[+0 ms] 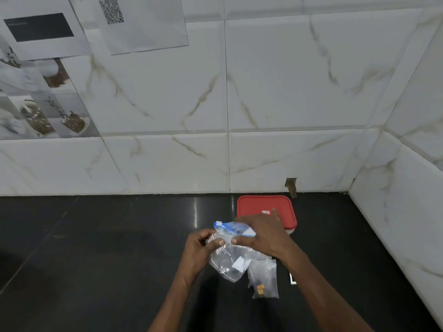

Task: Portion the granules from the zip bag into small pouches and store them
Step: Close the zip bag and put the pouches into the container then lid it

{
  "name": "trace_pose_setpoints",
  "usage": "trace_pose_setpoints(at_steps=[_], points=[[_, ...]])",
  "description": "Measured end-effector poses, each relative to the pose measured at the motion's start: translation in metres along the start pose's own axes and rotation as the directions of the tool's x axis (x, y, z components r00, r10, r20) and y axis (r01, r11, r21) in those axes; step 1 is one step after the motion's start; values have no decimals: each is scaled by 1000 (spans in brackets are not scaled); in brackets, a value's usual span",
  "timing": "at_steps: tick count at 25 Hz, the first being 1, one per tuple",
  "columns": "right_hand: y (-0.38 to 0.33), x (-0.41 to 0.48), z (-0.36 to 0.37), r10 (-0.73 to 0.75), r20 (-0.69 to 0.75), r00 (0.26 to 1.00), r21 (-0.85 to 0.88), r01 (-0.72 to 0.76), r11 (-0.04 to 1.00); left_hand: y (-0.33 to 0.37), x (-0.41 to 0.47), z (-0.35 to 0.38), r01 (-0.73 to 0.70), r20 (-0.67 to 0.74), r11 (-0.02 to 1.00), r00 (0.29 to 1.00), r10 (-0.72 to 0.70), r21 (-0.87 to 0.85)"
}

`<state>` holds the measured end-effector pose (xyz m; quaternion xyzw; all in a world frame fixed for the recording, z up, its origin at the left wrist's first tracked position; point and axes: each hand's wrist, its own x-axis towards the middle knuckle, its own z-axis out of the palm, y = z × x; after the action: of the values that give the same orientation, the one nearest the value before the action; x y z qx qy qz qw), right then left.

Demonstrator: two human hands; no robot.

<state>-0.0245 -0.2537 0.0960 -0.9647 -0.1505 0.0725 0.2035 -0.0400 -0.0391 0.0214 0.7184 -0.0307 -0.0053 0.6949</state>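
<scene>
A clear zip bag (229, 262) with a blue zip strip along its top is held above the black counter. My left hand (202, 243) pinches the bag's left top edge with thumb and fingers. My right hand (262, 232) pinches the top on the right, thumb on the near side and fingers over the zip strip. A small clear pouch (263, 279) with a few tan granules in its bottom lies on the counter just right of the bag, partly under my right wrist.
A container with a red lid (261, 204) stands behind my right hand near the tiled wall. A small white object (292, 278) peeks out beside my right forearm. The black counter (96, 248) meets tiled walls at the back and right.
</scene>
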Motion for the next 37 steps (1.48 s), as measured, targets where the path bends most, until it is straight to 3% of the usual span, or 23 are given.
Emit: trace_pose_setpoints(at_steps=[2, 5, 7, 10, 12, 18, 21, 24, 26, 33, 37], points=[[-1, 7, -6, 5, 97, 995, -126, 7, 992, 2, -3, 0, 15, 22, 1000, 1000, -15, -1], [-13, 9, -9, -89, 116, 989, 228, 61, 972, -1, -8, 2, 55, 42, 998, 998, -54, -14], [-19, 10, -3, -101, 17, 995, 380, 87, 921, -6, -12, 3, 61, 53, 997, 997, -58, -54], [-9, 12, -5, 197, -239, 951, 718, 37, 695, -15, -17, -4, 79, -49, 988, 995, -86, -136], [7, 15, -9, 336, -298, 893, 807, 48, 589, -20, -19, -9, 95, -107, 982, 988, -114, -163], [19, 24, -11, 288, -362, 887, 724, 73, 686, -24, -19, -8, 118, -189, 847, 950, -248, -519], [25, 28, -12, 302, -389, 870, 700, 66, 712, -27, -18, -5, 143, -275, 871, 914, -299, -470], [27, 29, -9, 261, -408, 875, 582, 29, 813, -26, -17, -1, 124, -314, 915, 914, -256, -385], [27, 30, -7, 265, -423, 867, 535, 2, 845, -26, -17, 0, 129, -267, 900, 929, -257, -417], [35, 31, -7, 334, -461, 822, 595, 8, 804, -28, -19, -1, 192, -128, 843, 948, -292, -503], [39, 30, -6, 282, -467, 838, 571, 43, 820, -23, -16, 3, 222, -138, 903, 947, -289, -367]])
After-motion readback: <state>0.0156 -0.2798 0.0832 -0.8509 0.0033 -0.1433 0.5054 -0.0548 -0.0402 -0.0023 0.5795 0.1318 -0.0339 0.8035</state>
